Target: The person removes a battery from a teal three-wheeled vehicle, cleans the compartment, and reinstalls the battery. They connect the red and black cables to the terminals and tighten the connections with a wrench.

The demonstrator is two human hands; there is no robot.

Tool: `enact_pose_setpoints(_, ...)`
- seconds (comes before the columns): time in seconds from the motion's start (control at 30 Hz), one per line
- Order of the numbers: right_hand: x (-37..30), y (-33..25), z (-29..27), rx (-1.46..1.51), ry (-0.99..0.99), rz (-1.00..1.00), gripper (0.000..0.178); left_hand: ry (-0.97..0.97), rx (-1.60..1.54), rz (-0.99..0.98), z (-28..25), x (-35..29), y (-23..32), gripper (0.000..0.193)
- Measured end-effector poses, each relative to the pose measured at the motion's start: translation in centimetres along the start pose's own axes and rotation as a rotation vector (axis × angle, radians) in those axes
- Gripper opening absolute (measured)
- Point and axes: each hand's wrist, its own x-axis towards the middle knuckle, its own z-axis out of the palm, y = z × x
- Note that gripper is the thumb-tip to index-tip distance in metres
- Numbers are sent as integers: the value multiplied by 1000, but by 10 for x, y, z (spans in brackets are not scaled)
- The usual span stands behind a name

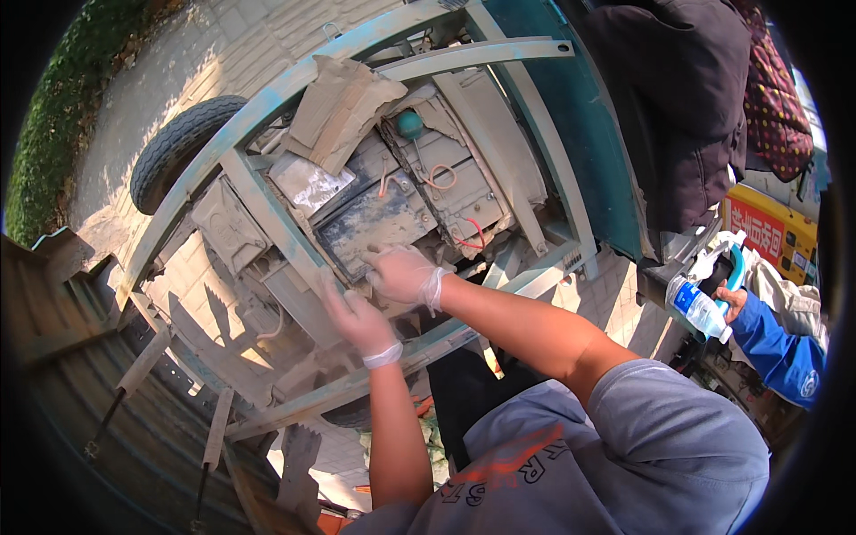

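Observation:
My left hand (359, 323), in a thin whitish glove, is held with its fingers stretched out beside a pale blue-green frame bar (272, 218). Just right of it, my right hand (406, 275), gloved alike, reaches over the near edge of a dusty dark battery (370, 218). Its fingers are extended at that edge, and I see nothing in them. Beyond lie more dusty batteries (437, 152), with a red wire (480, 234) and a tan wire loop (440, 176) on top. A torn cardboard piece (343, 107) and a green ball-shaped part (409, 124) rest farther off.
Metal frame bars (374, 49) surround the batteries, with a tyre (183, 147) at the far left. A corrugated metal panel (98, 401) stands near left. At right, another person's hand (733, 301) is next to a water bottle (700, 308) by a yellow box (769, 234).

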Motion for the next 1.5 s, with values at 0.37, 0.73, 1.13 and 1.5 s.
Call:
enact_pose_setpoints(0.37, 111, 113, -135, -93, 465, 365, 29, -395, -66, -317, 122, 37, -22, 31)
enact_pose_setpoints(0.73, 115, 112, -86, -471, -187, -156, 17, -205, -621, -697, 147, 42, -24, 27)
enact_pose_setpoints(1.13, 114, 96, -84, -730, -348, -103, 21, -204, -613, -761, 158, 58, -14, 35)
enact_pose_setpoints(1.5, 96, 72, -104, -61, -319, 333, 21, -710, -1058, -880, 147, 75, -33, 23)
